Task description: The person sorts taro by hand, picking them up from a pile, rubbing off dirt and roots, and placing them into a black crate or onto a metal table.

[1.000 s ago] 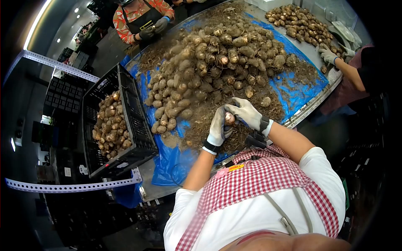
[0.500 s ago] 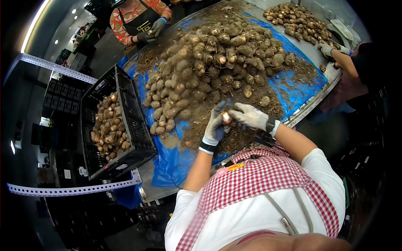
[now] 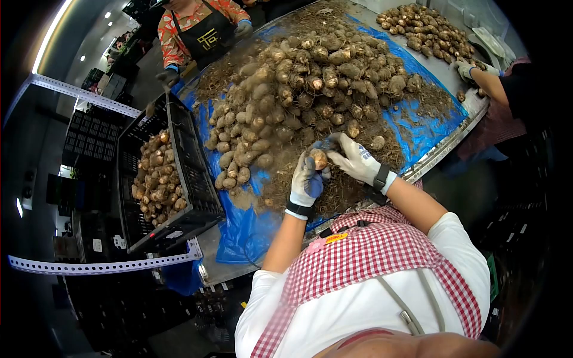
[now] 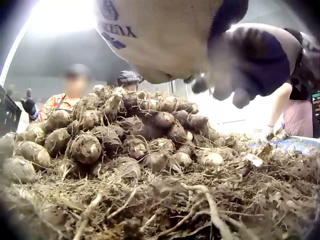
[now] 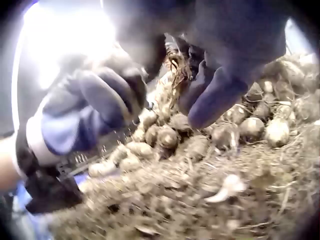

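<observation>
A small brown taro [image 3: 319, 159] with a pale cut patch is held between my two gloved hands, over the litter of roots at the front of the heap. My left hand [image 3: 305, 184] grips it from the left side. My right hand [image 3: 356, 160] has its fingers bent against its far and right side. In the right wrist view, stringy roots [image 5: 176, 70] show between the left glove [image 5: 90, 107] and the dark right fingers [image 5: 217, 97]. The left wrist view has a glove [image 4: 160, 35] across its top, with the taro hidden. Behind lies a big heap of unpeeled taros [image 3: 322, 71].
A black crate [image 3: 200, 173] holding several taros stands at the left. Blue sheeting [image 3: 239, 244] covers the metal table. Another taro pile [image 3: 424, 33] lies at the back right, near a person's gloved hands [image 3: 465, 70]. Across the table stands a person in a black apron [image 3: 209, 39].
My right hand moved in closer around the taro, which has turned to show another side. The person opposite parted their hands, one now out by the crate, with a blurred brown thing above it.
</observation>
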`<state>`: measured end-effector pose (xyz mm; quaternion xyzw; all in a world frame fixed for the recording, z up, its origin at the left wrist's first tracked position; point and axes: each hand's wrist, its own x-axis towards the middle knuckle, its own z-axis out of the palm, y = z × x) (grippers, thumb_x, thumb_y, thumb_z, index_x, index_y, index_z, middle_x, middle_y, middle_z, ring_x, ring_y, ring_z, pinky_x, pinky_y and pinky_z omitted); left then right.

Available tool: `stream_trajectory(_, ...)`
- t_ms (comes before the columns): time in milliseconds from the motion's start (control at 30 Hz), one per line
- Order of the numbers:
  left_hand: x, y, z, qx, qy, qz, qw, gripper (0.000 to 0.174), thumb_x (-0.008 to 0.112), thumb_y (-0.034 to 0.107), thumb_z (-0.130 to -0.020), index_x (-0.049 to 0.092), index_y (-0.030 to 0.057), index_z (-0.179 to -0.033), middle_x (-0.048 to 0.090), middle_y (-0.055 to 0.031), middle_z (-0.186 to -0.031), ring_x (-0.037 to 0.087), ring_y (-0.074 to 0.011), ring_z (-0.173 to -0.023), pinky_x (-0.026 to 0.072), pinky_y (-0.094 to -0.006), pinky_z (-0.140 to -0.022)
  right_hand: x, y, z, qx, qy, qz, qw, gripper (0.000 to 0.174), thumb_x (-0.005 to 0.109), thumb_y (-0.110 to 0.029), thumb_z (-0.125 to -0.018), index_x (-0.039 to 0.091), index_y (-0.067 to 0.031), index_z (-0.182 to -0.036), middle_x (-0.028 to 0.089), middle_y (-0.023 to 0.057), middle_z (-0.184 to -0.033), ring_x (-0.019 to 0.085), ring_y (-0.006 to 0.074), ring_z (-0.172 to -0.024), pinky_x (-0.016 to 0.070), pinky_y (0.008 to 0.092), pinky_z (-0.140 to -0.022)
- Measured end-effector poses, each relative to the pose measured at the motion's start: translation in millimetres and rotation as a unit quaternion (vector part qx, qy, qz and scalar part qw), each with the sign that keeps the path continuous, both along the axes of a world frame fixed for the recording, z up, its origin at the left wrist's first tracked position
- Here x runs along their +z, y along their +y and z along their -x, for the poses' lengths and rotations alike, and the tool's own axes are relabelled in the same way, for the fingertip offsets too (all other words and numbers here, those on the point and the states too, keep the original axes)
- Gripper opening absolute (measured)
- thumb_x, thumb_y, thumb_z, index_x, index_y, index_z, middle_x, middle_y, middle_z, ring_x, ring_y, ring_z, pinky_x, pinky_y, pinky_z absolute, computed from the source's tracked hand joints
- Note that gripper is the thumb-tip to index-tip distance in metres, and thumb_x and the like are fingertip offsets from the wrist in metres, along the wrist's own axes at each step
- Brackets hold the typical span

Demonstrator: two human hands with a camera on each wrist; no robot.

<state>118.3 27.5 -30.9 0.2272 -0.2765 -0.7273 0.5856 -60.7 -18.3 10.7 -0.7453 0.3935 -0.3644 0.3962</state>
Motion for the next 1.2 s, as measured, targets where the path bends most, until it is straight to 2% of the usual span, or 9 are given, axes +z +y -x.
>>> stream_trajectory(167, -11, -10, 15, 0.078, 0.009, -0.01, 0.997, 0.065, 0.067, 0.03, -0.089, 0.035, 0.0, -0.136, 0.053, -0.0132, -0.127, 0.061, -0.0274, -0.104, 0.0554, -0.0373, -0.081, 14, 13, -9, 0.007, -0.027, 0.123, 0.992, 0.039, 0.061, -0.03, -0.088, 0.057, 0.0039, -0.107, 0.059, 0.0181, -0.094, 0.059, 0.0286, -0.085, 0.0483, 0.039, -0.075)
stream_trajectory(200, -7, -8, 12, 0.05, 0.002, 0.001, 0.999, 0.049, 0.055, 0.026, -0.097, 0.039, 0.0011, -0.137, 0.058, -0.0095, -0.122, 0.061, -0.0182, -0.096, 0.0523, -0.0313, -0.072, 13, 13, -9, -0.01, -0.069, 0.046, 0.996, 0.032, 0.06, -0.025, -0.088, 0.058, 0.0032, -0.102, 0.059, 0.0161, -0.088, 0.058, 0.0271, -0.079, 0.0479, 0.0368, -0.072)
stream_trajectory(433, 19, 0, 5, -0.037, -0.033, -0.003, 0.999, 0.062, 0.064, 0.04, -0.09, 0.044, 0.0002, -0.133, 0.062, -0.0058, -0.103, 0.062, -0.015, -0.081, 0.052, -0.0291, -0.068, -2, -14, 9, -0.06, 0.02, -0.105, 0.992, 0.018, 0.056, -0.018, -0.089, 0.057, 0.0006, -0.09, 0.057, 0.0104, -0.067, 0.055, 0.0192, -0.063, 0.0437, 0.0347, -0.057)
stream_trajectory(600, -7, -4, 2, -0.102, 0.033, -0.069, 0.992, 0.052, 0.065, 0.032, -0.088, 0.048, 0.0011, -0.125, 0.061, -0.0043, -0.089, 0.063, -0.0188, -0.073, 0.0563, -0.0357, -0.064, 16, 9, 7, 0.087, -0.029, 0.028, 0.995, 0.03, 0.062, -0.021, -0.088, 0.062, -0.0028, -0.112, 0.052, 0.0131, -0.117, 0.053, 0.0218, -0.108, 0.0462, 0.0331, -0.087)
stream_trajectory(700, -11, -10, 9, -0.122, 0.003, -0.033, 0.992, 0.057, 0.058, 0.049, -0.09, 0.053, 0.0026, -0.121, 0.063, -0.0043, -0.092, 0.061, -0.0182, -0.075, 0.0541, -0.0351, -0.065, 26, 21, -2, 0.07, -0.18, -0.176, 0.965, 0.026, 0.065, -0.023, -0.086, 0.064, 0.0015, -0.095, 0.057, 0.0151, -0.102, 0.061, 0.0284, -0.089, 0.0499, 0.0374, -0.077)
stream_trajectory(833, 6, 3, 16, -0.096, -0.045, -0.063, 0.992, 0.064, 0.06, 0.05, -0.088, 0.049, 0.0021, -0.129, 0.059, -0.0021, -0.087, 0.057, -0.0156, -0.075, 0.0509, -0.0337, -0.066, 7, -11, -1, -0.037, 0.067, 0.126, 0.989, 0.025, 0.063, -0.022, -0.084, 0.06, 0.003, -0.081, 0.058, 0.0204, -0.079, 0.058, 0.0366, -0.075, 0.0464, 0.0421, -0.064)
stream_trajectory(900, 9, 3, 13, -0.101, -0.049, -0.072, 0.991, 0.065, 0.061, 0.05, -0.087, 0.049, 0.0023, -0.129, 0.056, -0.0009, -0.084, 0.054, -0.0142, -0.074, 0.0477, -0.0323, -0.064, -1, -28, 10, -0.079, 0.135, 0.09, 0.984, 0.028, 0.062, -0.024, -0.087, 0.059, 0.0027, -0.078, 0.058, 0.019, -0.075, 0.059, 0.0331, -0.07, 0.0453, 0.0424, -0.06)
stream_trajectory(1067, 8, 7, 5, -0.128, -0.007, -0.142, 0.982, 0.063, 0.058, 0.059, -0.084, 0.055, 0.0062, -0.118, 0.058, -0.0005, -0.083, 0.048, -0.0135, -0.064, 0.0391, -0.029, -0.058, -1, -12, 23, 0.065, 0.038, -0.031, 0.997, 0.071, 0.057, -0.062, -0.081, 0.057, -0.0053, -0.125, 0.057, 0.0142, -0.118, 0.051, 0.0286, -0.112, 0.0411, 0.0435, -0.099)
stream_trajectory(1200, 8, 1, 8, -0.144, -0.022, -0.142, 0.979, 0.08, 0.045, 0.078, -0.079, 0.055, 0.009, -0.118, 0.062, -0.0023, -0.085, 0.048, -0.0125, -0.06, 0.0385, -0.0276, -0.055, 16, -1, 15, 0.148, 0.039, 0.026, 0.988, 0.051, 0.069, -0.037, -0.085, 0.057, -0.0012, -0.119, 0.054, 0.014, -0.109, 0.053, 0.0273, -0.105, 0.0434, 0.0391, -0.091)
